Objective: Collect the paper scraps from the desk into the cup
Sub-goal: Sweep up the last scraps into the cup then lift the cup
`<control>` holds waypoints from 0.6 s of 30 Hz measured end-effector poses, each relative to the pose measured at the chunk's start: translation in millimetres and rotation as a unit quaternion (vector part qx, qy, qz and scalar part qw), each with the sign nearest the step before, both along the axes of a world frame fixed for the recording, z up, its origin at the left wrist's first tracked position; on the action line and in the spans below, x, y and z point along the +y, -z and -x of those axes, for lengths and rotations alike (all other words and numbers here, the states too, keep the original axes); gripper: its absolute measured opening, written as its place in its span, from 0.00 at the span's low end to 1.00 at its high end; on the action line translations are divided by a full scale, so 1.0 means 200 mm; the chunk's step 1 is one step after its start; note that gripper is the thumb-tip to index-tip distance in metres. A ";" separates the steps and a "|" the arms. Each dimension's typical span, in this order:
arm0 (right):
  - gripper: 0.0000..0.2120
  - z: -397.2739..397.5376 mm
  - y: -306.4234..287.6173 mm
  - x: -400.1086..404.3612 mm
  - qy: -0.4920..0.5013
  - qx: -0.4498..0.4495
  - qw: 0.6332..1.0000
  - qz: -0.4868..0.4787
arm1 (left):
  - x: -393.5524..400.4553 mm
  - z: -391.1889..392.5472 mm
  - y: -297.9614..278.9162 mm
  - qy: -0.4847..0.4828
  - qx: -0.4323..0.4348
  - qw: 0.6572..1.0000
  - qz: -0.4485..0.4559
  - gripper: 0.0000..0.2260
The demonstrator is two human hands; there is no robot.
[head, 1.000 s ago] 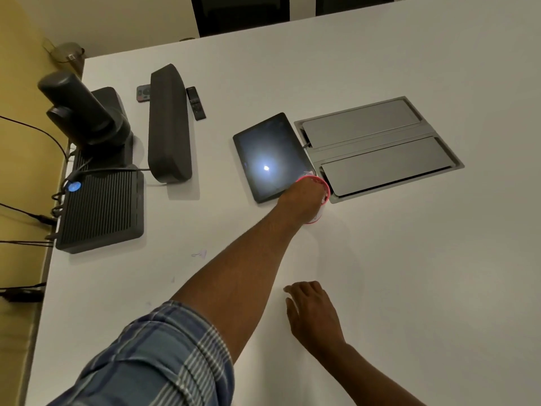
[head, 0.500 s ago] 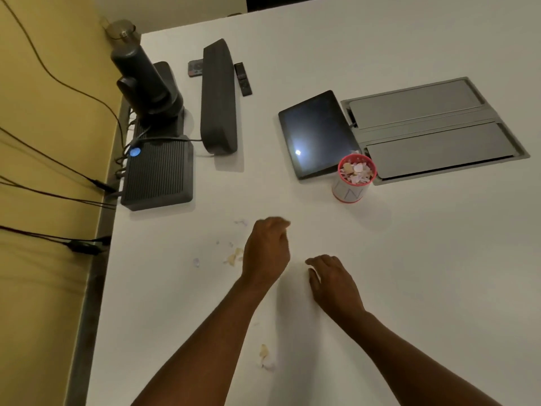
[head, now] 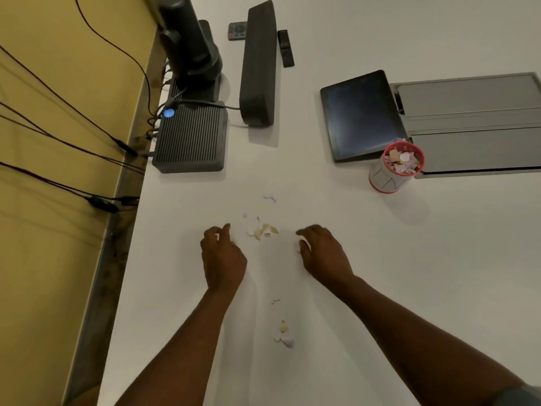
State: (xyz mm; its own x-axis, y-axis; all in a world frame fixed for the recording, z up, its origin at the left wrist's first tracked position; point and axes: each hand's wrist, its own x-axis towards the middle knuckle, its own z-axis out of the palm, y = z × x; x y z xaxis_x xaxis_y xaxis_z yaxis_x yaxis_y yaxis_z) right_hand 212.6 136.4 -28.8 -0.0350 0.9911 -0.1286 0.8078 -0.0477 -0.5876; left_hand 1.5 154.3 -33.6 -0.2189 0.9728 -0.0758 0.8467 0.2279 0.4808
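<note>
White counter [head: 380,273] carries everything here, and pale scraps scarcely stand out against it, which likely explains why both hands work low and close to the surface. The left hand [head: 224,259] sits just left of a small cluster of yellowish and white scraps [head: 265,231], its fingers [head: 225,228] curled in with thumb and forefinger nearly meeting; a pale fleck shows at the thumb, but whether it is pinched I cannot tell. The right hand [head: 323,253] rests just right of the same cluster, fingers bent and loosely apart, palm down, holding nothing that shows. Flanking the pile this way suggests a gathering or raking-in motion. The red-rimmed cup [head: 393,171], already heaped with scraps, stands well apart at the far right, touching the corner of a dark tablet [head: 360,112], presumably kept clear of the sweeping area. More bits lie near the body between the forearms [head: 284,335] and a few beyond the cluster [head: 270,198].
</note>
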 end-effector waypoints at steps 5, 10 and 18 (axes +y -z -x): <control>0.19 0.08 0.00 0.31 -0.041 -0.016 0.999 0.018 | 0.18 0.03 0.06 0.003 0.002 0.997 0.073 0.31; 0.25 0.12 0.05 0.49 -0.124 -0.065 0.990 0.023 | 0.27 0.01 0.09 0.118 0.036 0.988 0.093 0.45; 0.20 0.21 0.10 0.45 -0.209 -0.079 0.974 -0.044 | 0.28 0.00 0.12 0.210 -0.019 0.977 0.016 0.19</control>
